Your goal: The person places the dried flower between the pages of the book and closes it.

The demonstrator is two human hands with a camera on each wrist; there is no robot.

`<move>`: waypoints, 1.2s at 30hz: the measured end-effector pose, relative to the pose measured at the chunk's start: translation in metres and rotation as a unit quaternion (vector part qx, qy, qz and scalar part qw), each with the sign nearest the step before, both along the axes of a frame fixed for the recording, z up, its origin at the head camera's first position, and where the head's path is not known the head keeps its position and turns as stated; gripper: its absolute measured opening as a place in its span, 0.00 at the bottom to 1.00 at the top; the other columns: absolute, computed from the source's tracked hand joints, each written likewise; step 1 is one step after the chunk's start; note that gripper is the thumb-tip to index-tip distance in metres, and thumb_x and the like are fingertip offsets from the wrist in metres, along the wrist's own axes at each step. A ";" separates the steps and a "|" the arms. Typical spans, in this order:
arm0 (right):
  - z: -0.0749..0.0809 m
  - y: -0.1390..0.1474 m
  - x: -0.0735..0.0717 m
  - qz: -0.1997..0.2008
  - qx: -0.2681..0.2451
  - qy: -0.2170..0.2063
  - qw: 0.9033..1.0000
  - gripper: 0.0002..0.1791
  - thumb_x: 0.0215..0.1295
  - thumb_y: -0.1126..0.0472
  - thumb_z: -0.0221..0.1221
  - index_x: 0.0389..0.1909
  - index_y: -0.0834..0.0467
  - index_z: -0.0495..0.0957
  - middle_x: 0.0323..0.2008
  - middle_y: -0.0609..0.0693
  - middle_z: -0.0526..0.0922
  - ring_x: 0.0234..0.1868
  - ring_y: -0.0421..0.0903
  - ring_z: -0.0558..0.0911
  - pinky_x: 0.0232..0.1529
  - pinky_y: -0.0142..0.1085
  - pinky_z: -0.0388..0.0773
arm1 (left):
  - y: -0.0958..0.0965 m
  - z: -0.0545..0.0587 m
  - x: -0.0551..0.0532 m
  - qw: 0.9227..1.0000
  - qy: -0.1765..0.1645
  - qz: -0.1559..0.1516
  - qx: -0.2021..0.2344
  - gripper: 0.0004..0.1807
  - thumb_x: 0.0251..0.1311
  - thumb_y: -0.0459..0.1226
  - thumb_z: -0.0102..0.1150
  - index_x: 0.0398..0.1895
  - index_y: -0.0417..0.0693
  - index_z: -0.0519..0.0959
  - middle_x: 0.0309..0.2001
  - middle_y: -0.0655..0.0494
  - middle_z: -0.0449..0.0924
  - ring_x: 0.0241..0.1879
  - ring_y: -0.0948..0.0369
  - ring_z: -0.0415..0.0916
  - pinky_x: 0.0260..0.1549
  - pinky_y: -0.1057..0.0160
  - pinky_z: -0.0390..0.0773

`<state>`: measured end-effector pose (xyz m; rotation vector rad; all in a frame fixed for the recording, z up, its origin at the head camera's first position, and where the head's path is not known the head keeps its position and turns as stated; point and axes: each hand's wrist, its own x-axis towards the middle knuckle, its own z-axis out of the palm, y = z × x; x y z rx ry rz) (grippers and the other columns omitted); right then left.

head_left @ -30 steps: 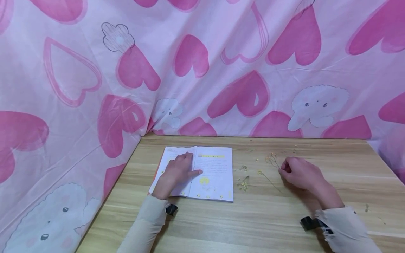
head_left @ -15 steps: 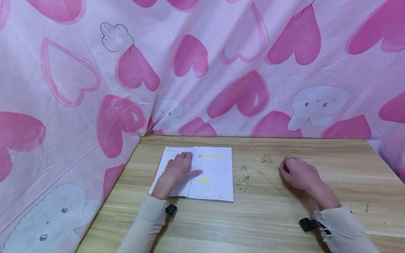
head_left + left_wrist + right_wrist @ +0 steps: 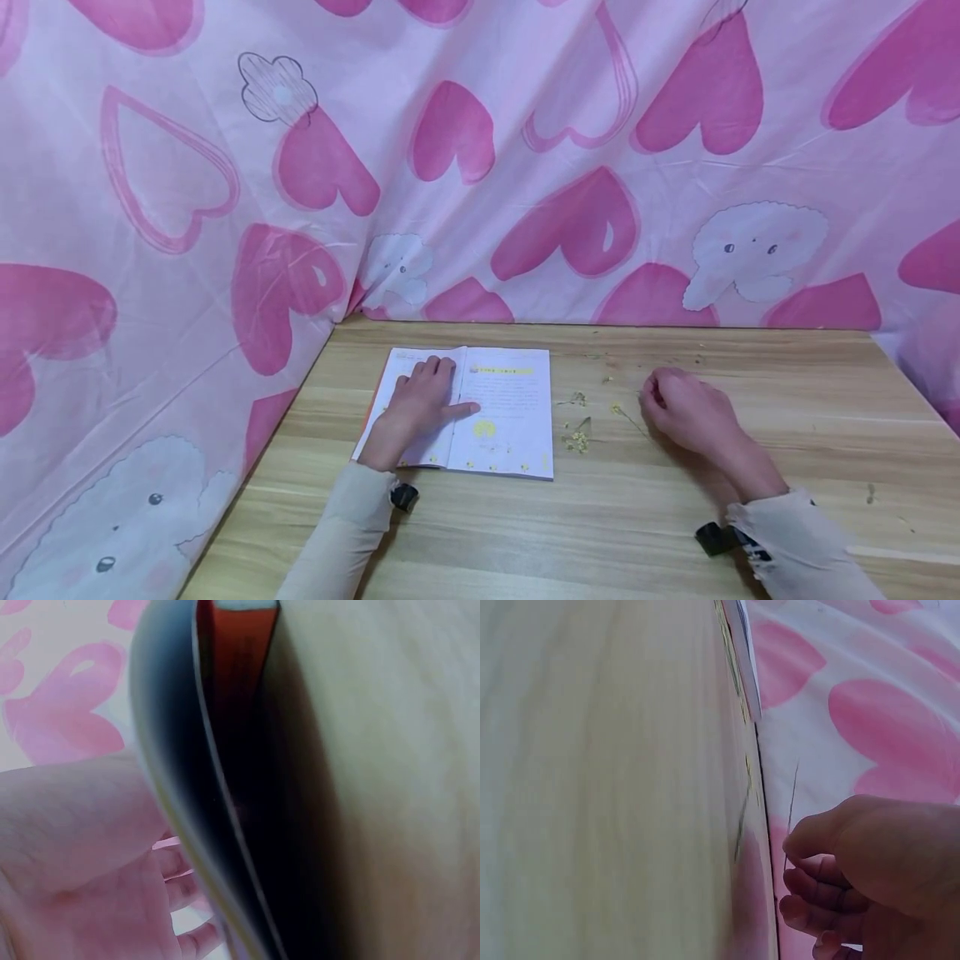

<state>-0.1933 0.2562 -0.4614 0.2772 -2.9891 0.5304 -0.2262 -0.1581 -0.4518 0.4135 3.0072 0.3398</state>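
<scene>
Right hand: thumb and forefinger pinch the stem; shifted left, toward the book, since half a second ago.
Stem: between those fingertips, poking out past them.
Left hand: thumb spread from the fingers, resting on the book, as before.
Yellow sprig: just left of the right fingertips, less of it showing than earlier.

The head view looked forward and down over the wooden table to the heart-print curtain. Both wrist views looked low along the tabletop, rolled sideways, the left closest to the open book, which all three shared.
</scene>
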 end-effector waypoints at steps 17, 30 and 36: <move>0.006 -0.077 -0.006 0.043 -0.016 0.000 0.999 0.04 0.71 0.60 0.64 0.35 0.54 0.82 0.32 0.46 0.79 0.30 0.42 0.76 0.28 0.36 0.73 | -0.001 -0.003 -0.001 1.000 0.004 -0.005 -0.004 0.44 0.64 0.65 0.70 0.70 0.47 0.69 0.61 0.46 0.74 0.63 0.47 0.72 0.58 0.36 0.75; 0.000 -0.133 -0.019 0.067 -0.038 -0.020 0.997 0.06 0.70 0.57 0.65 0.32 0.52 0.81 0.30 0.46 0.77 0.29 0.42 0.75 0.29 0.35 0.70 | -0.001 -0.005 -0.001 1.000 0.005 -0.007 -0.017 0.43 0.64 0.66 0.69 0.67 0.48 0.69 0.60 0.46 0.74 0.61 0.47 0.73 0.55 0.38 0.76; -0.001 -0.151 -0.023 0.059 -0.041 -0.032 0.997 0.05 0.69 0.58 0.66 0.33 0.53 0.82 0.30 0.46 0.78 0.30 0.43 0.75 0.30 0.36 0.70 | -0.001 -0.005 -0.002 1.000 0.010 -0.005 -0.023 0.43 0.64 0.67 0.69 0.68 0.48 0.70 0.61 0.46 0.75 0.62 0.47 0.74 0.55 0.39 0.77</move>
